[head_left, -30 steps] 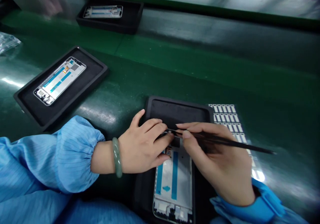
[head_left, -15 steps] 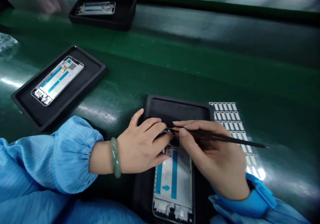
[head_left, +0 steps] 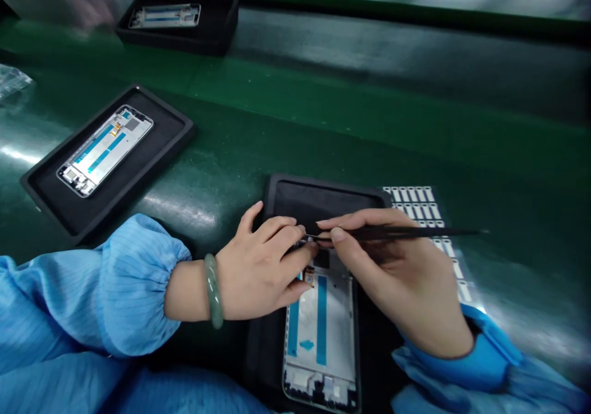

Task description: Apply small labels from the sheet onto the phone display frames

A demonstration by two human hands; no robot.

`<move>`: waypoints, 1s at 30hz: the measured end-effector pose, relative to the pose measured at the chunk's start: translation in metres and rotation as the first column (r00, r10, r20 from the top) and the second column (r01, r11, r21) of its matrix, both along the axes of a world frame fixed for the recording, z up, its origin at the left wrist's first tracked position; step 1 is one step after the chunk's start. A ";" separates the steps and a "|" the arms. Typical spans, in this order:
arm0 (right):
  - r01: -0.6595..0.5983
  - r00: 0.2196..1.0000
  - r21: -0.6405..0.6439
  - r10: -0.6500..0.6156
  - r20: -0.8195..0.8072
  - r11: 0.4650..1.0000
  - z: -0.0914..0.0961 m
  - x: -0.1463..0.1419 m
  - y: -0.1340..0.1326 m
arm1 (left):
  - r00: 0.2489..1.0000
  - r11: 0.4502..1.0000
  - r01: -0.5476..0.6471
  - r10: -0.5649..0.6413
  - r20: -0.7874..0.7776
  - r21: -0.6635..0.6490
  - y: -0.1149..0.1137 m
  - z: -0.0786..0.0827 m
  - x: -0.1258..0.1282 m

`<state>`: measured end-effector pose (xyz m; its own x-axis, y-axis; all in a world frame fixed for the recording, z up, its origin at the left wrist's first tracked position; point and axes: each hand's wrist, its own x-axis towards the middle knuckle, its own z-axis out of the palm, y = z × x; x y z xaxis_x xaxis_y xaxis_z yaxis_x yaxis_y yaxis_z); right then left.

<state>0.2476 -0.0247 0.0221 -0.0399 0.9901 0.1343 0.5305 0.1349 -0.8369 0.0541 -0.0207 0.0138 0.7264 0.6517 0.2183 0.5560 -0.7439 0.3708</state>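
A silver phone mid-frame [head_left: 337,321] with blue adhesive strips lies in a black tray [head_left: 300,183] in front of me. My left hand [head_left: 263,266], with a green bangle at the wrist, rests over the frame's upper end. Its fingertips hold the top edge, while the little finger sticks out. Pinched between thumb and fingers of my right hand [head_left: 392,272] is a pair of black tweezers [head_left: 415,232]. The tips point left, meeting the frame's top beside my left fingertips. Whatever lies under the fingertips and tweezer tips is hidden.
A white-patterned sticker sheet [head_left: 415,195] lies partly beneath my right hand. Another phone mid-frame [head_left: 108,149] sits in a black tray [head_left: 180,118] at left. Farther back, a black tray [head_left: 217,26] holds a third frame [head_left: 164,16]. Clear plastic [head_left: 13,81] lies at far left.
My right hand has turned slightly, so the rear end of the tweezers has swung up. The left hand and phone frame stay nearly still.
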 end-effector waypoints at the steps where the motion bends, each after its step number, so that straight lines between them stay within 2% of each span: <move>1: 0.003 1.000 -0.006 -0.003 -0.009 1.000 -0.001 0.000 0.000 | 1.000 1.000 -0.001 0.001 0.003 0.002 0.000 0.000 0.000; 8: -0.026 0.977 0.131 -0.002 0.212 0.991 0.002 -0.006 0.002 | 1.000 1.000 0.005 -0.005 -0.018 0.000 0.000 0.001 0.000; 14: 0.056 0.990 0.050 -0.062 0.123 0.997 0.002 0.000 -0.002 | 1.000 1.000 0.000 0.000 -0.007 0.019 0.001 0.000 0.000; 16: 0.071 0.989 0.059 -0.078 0.123 0.996 0.002 0.001 -0.002 | 1.000 1.000 -0.002 0.002 -0.005 0.017 0.001 -0.001 0.000; 22: -0.039 0.979 0.136 0.011 0.204 0.990 0.003 0.003 0.001 | 1.000 1.000 -0.002 0.002 -0.002 0.025 0.000 -0.001 0.001; 26: -0.043 0.989 0.137 0.023 0.147 0.990 -0.001 0.003 0.002 | 1.000 1.000 -0.001 0.001 -0.010 0.018 0.001 0.000 0.001; 30: -0.056 0.986 0.135 0.034 0.161 0.989 -0.003 -0.001 0.003 | 1.000 1.000 0.002 -0.002 0.000 0.028 0.002 -0.002 0.000</move>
